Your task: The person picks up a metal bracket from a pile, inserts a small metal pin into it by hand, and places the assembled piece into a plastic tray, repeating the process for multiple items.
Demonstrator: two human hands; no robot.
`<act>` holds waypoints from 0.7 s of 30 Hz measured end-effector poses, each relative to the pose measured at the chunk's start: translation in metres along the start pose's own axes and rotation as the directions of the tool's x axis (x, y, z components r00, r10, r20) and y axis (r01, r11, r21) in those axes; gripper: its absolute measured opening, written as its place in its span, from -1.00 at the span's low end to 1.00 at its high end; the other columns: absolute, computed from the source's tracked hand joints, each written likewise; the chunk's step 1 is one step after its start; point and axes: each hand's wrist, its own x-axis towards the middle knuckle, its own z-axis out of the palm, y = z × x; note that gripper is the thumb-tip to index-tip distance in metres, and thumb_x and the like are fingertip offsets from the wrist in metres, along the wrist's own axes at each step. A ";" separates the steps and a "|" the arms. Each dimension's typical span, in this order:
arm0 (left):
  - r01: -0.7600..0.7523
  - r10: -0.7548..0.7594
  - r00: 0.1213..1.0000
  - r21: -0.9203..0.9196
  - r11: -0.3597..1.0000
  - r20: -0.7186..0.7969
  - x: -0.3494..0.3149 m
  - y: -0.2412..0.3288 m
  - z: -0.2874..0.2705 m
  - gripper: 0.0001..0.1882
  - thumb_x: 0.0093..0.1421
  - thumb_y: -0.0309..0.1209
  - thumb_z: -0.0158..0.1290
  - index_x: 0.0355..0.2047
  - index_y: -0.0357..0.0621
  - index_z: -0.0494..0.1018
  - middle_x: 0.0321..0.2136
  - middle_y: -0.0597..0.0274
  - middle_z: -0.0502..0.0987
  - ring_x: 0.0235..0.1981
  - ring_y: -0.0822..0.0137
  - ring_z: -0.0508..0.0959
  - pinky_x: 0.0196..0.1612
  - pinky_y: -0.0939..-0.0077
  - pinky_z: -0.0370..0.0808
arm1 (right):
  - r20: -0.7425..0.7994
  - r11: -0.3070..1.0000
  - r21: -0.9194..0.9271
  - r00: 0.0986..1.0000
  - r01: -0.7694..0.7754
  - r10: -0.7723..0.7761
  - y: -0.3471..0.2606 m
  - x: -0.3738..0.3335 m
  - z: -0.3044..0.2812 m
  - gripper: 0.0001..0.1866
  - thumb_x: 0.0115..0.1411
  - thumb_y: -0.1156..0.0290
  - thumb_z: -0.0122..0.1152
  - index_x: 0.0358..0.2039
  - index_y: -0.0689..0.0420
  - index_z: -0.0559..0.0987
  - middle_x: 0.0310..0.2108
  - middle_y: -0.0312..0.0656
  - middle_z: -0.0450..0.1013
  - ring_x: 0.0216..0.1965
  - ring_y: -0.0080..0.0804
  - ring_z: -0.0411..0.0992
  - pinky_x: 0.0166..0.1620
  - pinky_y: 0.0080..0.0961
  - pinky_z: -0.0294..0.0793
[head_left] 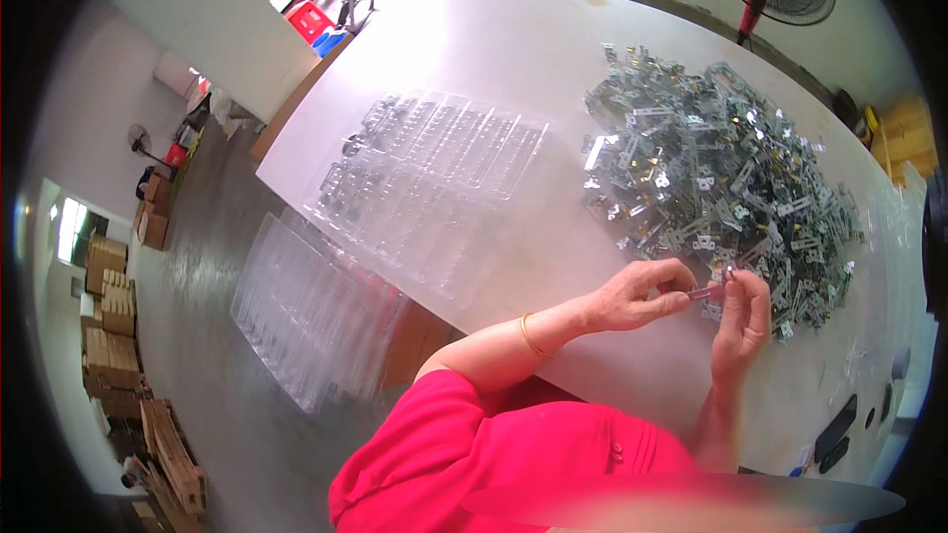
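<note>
I pinch one end of a small metal strip [704,293] between the thumb and fingers of my left hand [629,298]. The fingers of my right hand [743,324] are pressed together at its other end, so it bridges both sets of fingertips, at the near edge of a heap of metal parts [726,178] on the desk [513,49]. Clear plastic trays [434,158] lie well to the left.
</note>
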 end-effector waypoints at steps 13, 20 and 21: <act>-0.245 0.356 0.929 0.561 0.790 -0.096 0.002 -0.005 0.014 -0.73 0.16 -0.49 0.22 -0.16 -0.20 0.41 -0.39 0.06 0.54 -0.36 0.02 0.58 -0.32 0.16 0.50 | -0.045 0.982 -0.173 0.996 0.074 -0.083 0.000 -0.001 0.012 -0.84 0.43 0.56 0.04 -0.03 0.24 0.51 -0.10 -0.20 0.46 -0.22 -0.56 0.45 -0.20 -0.61 0.50; -0.053 0.296 0.866 0.514 0.856 -0.403 0.001 0.044 -0.014 -0.80 0.21 -0.56 0.19 -0.17 -0.27 0.46 -0.39 0.08 0.58 -0.35 0.22 0.64 -0.28 0.37 0.55 | 0.005 0.995 -0.032 0.996 0.091 -0.091 -0.001 -0.008 0.016 -0.82 0.42 0.59 0.01 -0.02 0.21 0.51 -0.13 -0.17 0.46 -0.31 -0.54 0.44 -0.28 -0.63 0.49; -0.044 0.299 0.839 0.490 0.871 -0.455 -0.001 0.052 -0.024 -0.82 0.22 -0.57 0.18 -0.17 -0.28 0.48 -0.36 0.09 0.60 -0.34 0.30 0.63 -0.26 0.41 0.55 | -0.004 0.996 -0.026 0.996 0.086 -0.086 0.001 -0.010 0.017 -0.82 0.42 0.59 0.01 -0.02 0.21 0.51 -0.13 -0.17 0.46 -0.31 -0.54 0.44 -0.28 -0.63 0.49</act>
